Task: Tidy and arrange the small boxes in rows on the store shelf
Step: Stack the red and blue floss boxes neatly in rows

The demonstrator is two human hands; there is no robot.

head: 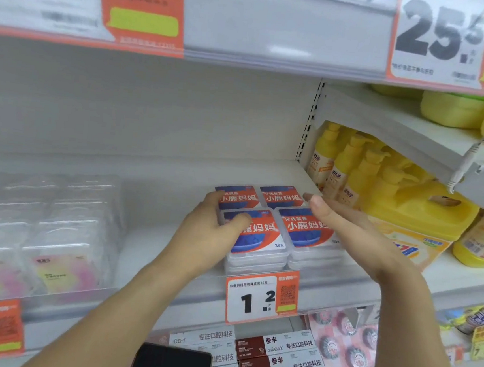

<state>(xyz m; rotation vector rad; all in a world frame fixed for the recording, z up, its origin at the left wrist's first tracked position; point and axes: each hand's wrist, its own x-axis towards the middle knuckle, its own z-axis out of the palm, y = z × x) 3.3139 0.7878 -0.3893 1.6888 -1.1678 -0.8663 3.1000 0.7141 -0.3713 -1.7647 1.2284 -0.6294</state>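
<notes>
Fingers of left hand (211, 233) grip front-left stack; right hand (346, 223) flat, straight-fingered; four stacks of small boxes (304, 233).

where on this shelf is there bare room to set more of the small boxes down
Bare shelf lies behind the small boxes, up to the back wall, and to their left, between the left hand and the clear packs. The right is crowded: the right hand lies beside the yellow bottles.
</notes>
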